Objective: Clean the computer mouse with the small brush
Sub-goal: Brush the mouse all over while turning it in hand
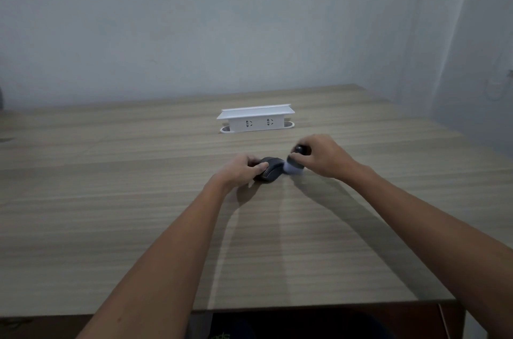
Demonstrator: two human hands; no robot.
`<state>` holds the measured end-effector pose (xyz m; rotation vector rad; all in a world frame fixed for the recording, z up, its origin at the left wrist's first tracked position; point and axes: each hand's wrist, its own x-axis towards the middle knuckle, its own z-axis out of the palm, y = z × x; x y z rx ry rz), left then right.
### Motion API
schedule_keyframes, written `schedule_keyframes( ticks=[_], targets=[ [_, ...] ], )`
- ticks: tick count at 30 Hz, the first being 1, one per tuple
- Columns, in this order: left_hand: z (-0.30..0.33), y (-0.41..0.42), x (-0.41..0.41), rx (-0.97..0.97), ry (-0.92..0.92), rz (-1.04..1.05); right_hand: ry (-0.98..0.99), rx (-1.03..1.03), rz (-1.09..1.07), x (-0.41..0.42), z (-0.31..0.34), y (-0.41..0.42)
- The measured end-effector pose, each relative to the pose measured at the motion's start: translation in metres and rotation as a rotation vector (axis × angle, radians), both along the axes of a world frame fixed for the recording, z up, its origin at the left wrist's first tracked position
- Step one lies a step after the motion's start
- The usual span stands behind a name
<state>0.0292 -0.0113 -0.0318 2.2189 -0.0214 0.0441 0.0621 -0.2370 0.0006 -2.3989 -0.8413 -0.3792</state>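
Observation:
A dark grey computer mouse lies on the wooden table, a little past the middle. My left hand grips its left side, thumb over the top. My right hand holds a small brush with a black handle and pale bristles. The bristles touch the right edge of the mouse and look blurred. Part of the brush handle is hidden inside my fingers.
A white pop-up socket box stands on the table behind the hands, its lid raised. Grey walls close the table at the back and right. The table's near edge runs below my forearms.

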Motion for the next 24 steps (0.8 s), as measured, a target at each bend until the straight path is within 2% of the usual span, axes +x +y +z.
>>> schedule_keyframes(
  ticks=[3, 8, 13, 15, 18, 21, 23, 24],
  targets=[
    [0.0, 0.002, 0.0, 0.001, -0.004, 0.004, 0.121, 0.019, 0.16, -0.012, 0.004, 0.004],
    [0.003, -0.003, -0.002, 0.03, -0.003, -0.001, -0.054, 0.004, -0.026, 0.004, -0.006, 0.0],
    [0.002, -0.001, 0.0, 0.06, -0.009, -0.012, 0.084, 0.025, 0.162, -0.008, 0.004, 0.004],
    [0.001, -0.001, 0.0, 0.063, -0.01, 0.001, 0.044, -0.041, 0.113, -0.003, -0.001, 0.006],
    [0.002, -0.003, -0.002, 0.055, -0.004, 0.012, -0.05, -0.011, -0.024, 0.006, -0.002, 0.003],
    [0.0, -0.001, 0.0, 0.049, -0.012, 0.01, 0.026, 0.063, 0.09, -0.006, 0.006, 0.006],
    [0.0, 0.0, 0.0, 0.054, -0.016, 0.004, 0.115, 0.04, 0.165, -0.01, 0.008, 0.009],
    [0.0, 0.0, 0.001, 0.052, -0.014, 0.005, 0.09, 0.009, 0.146, -0.008, 0.006, 0.009]
  ],
)
